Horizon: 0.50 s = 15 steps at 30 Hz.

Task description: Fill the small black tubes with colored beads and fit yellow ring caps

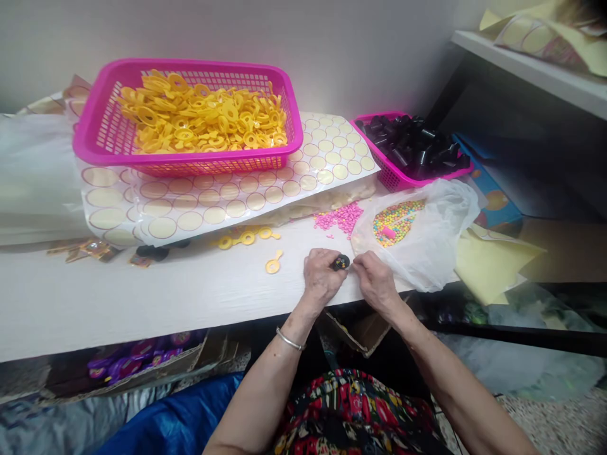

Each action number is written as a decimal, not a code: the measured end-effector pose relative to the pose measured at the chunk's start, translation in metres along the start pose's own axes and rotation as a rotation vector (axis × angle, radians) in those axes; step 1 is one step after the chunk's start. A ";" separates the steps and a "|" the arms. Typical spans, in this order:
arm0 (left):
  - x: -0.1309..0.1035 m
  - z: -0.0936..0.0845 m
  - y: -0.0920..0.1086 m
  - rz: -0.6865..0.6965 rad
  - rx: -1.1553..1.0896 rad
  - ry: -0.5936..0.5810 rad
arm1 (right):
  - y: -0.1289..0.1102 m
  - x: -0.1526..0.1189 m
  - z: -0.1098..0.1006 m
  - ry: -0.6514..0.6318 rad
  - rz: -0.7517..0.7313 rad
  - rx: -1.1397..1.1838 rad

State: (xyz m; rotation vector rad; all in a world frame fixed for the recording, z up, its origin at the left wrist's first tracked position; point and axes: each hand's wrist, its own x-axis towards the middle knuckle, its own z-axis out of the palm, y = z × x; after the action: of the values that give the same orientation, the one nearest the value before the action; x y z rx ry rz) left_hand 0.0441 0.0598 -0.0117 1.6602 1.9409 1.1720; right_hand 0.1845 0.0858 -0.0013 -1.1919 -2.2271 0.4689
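My left hand (322,275) is wrapped round a small black tube (340,262), whose top end faces up and shows a few coloured bits inside. Right beside it, my right hand (374,278) has its fingertips pinched together near the tube's mouth; whatever they hold is too small to make out. Close to the right hand lies an open white plastic bag (427,246) of multicoloured beads (398,218), with a pink scoop-like piece (389,233) on top. Small pink pieces (344,218) are scattered behind my hands. A loose yellow ring with a handle (272,264) lies left of them.
At the back left, a pink basket (190,158) full of yellow ring pieces stands on sheets of round stickers (237,208). Another pink basket (389,174) holds black tubes. A shelf (531,66) juts out at upper right. Below the table sits a box of purple items (128,366).
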 end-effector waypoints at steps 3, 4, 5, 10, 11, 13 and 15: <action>-0.001 0.000 0.001 0.002 0.021 -0.005 | -0.006 0.010 -0.005 0.000 -0.091 0.084; -0.001 0.000 0.001 0.001 0.024 -0.004 | -0.008 0.013 -0.007 -0.019 -0.120 0.074; -0.001 0.000 0.002 -0.001 0.026 -0.005 | -0.010 0.016 -0.008 -0.043 -0.147 0.053; -0.002 -0.002 0.004 -0.015 0.023 -0.013 | -0.015 0.024 -0.010 -0.155 -0.192 -0.111; -0.002 -0.002 0.005 -0.016 0.022 -0.015 | -0.016 0.024 -0.011 -0.169 -0.188 -0.141; -0.002 -0.003 0.006 -0.020 0.018 -0.019 | -0.019 0.025 -0.013 -0.191 -0.182 -0.206; -0.002 -0.003 0.006 -0.022 0.011 -0.020 | -0.024 0.026 -0.015 -0.225 -0.180 -0.280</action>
State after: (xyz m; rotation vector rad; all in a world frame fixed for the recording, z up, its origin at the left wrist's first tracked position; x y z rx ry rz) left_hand 0.0462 0.0567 -0.0057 1.6455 1.9518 1.1350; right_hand 0.1672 0.0956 0.0316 -1.1029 -2.6347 0.2331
